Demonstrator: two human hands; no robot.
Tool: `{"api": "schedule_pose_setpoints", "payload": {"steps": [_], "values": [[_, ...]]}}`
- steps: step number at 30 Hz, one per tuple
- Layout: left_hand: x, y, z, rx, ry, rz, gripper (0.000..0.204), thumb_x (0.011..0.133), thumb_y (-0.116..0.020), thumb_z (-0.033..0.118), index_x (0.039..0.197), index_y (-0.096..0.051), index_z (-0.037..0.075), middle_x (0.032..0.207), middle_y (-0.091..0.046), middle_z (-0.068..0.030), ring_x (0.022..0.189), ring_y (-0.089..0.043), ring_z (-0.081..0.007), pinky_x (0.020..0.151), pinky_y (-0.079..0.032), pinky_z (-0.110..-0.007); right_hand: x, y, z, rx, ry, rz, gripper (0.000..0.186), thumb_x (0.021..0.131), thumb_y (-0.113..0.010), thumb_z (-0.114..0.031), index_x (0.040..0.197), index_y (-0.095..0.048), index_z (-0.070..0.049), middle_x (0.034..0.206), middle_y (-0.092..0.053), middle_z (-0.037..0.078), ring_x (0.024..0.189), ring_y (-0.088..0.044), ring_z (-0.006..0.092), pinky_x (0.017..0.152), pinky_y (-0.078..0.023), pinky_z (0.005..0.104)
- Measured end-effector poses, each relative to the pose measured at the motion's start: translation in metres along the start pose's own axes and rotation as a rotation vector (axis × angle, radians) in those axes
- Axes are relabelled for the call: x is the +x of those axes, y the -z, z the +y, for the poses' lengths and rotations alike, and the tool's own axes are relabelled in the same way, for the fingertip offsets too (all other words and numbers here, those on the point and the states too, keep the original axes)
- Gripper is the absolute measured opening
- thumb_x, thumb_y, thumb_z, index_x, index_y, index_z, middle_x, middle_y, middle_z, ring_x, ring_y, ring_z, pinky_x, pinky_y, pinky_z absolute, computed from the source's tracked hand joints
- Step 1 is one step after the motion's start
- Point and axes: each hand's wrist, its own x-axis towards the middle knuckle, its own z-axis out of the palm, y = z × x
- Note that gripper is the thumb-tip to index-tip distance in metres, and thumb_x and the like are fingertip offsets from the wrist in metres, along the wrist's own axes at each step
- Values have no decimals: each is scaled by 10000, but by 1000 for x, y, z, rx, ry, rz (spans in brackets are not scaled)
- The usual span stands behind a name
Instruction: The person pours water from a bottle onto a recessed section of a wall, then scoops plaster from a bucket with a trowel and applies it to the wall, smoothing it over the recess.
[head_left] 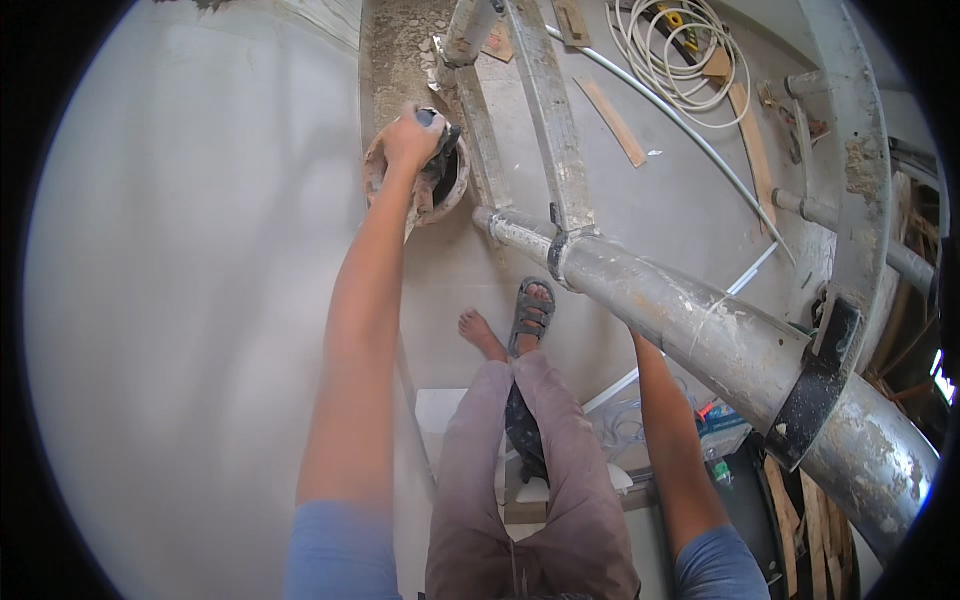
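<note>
My left hand (pixel 412 142) is stretched forward, its fingers closed around a dark-handled tool (pixel 446 140). Below that hand is a round, plaster-smeared bucket (pixel 458 188), and the tool's lower end is over or inside it. Hand and forearm cover part of the bucket, so I cannot make out the tool's working end. My right forearm (pixel 672 440) reaches up behind the thick metal tube of a ladder (pixel 690 310), which hides the right hand completely.
The bucket stands at the near end of a plaster-crusted plank (pixel 395 55). Ladder rails rise close to its right. A coiled white cable (pixel 640 60), wood strips (pixel 612 122) and a thin white pipe (pixel 690 130) lie beyond. A pale wall (pixel 180 280) fills the left. My feet (pixel 530 312) are below.
</note>
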Motion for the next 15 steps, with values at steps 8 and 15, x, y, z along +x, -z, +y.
{"api": "schedule_pose_setpoints", "payload": {"steps": [8,15], "values": [[-70,54,-105,-469,388,122,430,755,-609,242,1119,-550,22,924,-635,-152,803,-623,-236,744,-493,-339,31,1,5,-26,-55,-40,458,773,-645,-219,1180,-544,-35,1134,-572,210,1067,-539,396,935,-412,455],[-269,92,-147,-951,539,23,589,762,-530,49,1319,-343,88,891,-563,-73,741,-510,-120,674,-454,-277,23,11,2,-90,-88,16,499,784,-650,-231,1222,-526,-24,1171,-564,216,1102,-526,392,963,-398,450]]}}
